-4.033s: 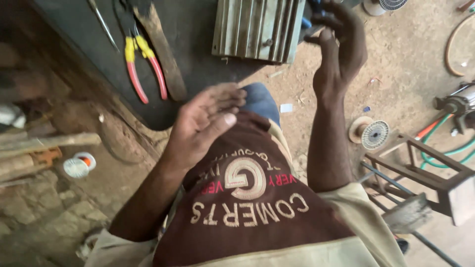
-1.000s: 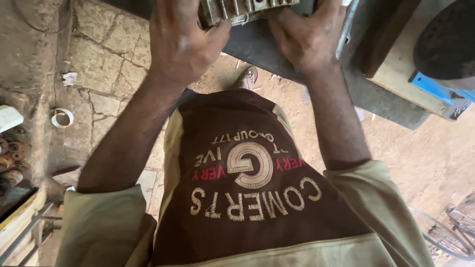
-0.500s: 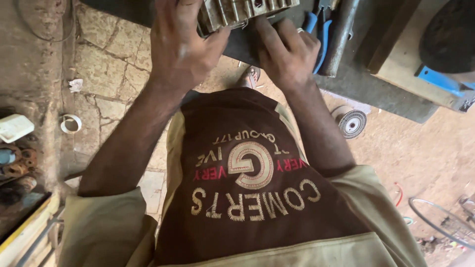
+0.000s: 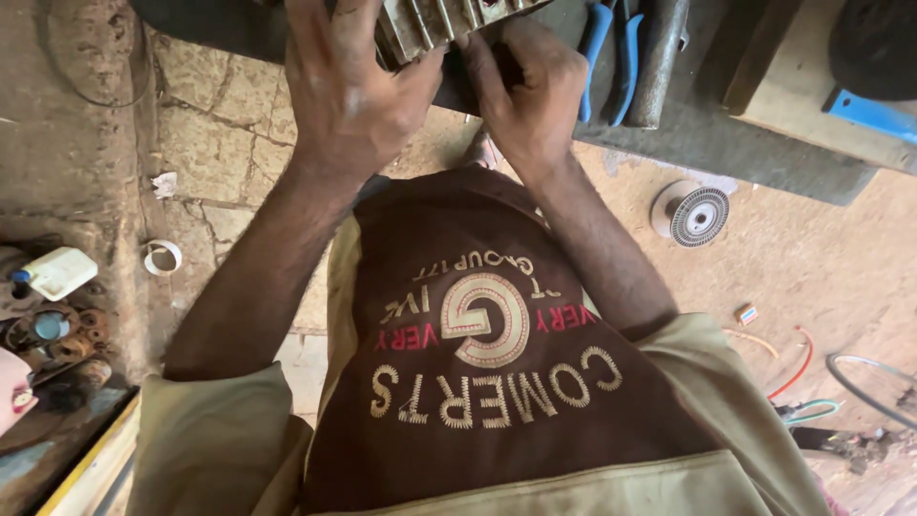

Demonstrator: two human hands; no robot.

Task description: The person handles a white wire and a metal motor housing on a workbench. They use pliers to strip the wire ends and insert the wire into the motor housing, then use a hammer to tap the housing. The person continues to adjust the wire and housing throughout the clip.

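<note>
- Since half a second ago, both of our hands have slid a little along the ribbed metal casing (image 4: 449, 24) at the top of the frame, and the view has shifted so that more of the blue-handled pliers (image 4: 611, 57) shows to its right.
- Head view, hands: our left hand (image 4: 358, 91) wraps over the casing's near edge at upper centre, fingers curled on the ribs, so its grip is clenched on the casing. Our right hand (image 4: 530, 96) presses on the same piece from the right, knuckles bent; its grip also looks closed on the casing, though the fingertips are hidden under it. Holding from both sides seems meant to steady a heavy part.
- Head view, where the piece is: it lies on the dark bench (image 4: 726, 143) at the top edge, partly cut off by the frame, just beside the pliers and a dull metal bar (image 4: 659, 57).
- Head view, surroundings: a wooden board (image 4: 831, 124) with a blue strip sits at upper right. On the dirt floor, a round grinding disc (image 4: 697, 215) lies right of centre, loose wires (image 4: 793, 368) at lower right, a white ring (image 4: 162, 256) and a white plastic bottle (image 4: 59, 272) at left.
</note>
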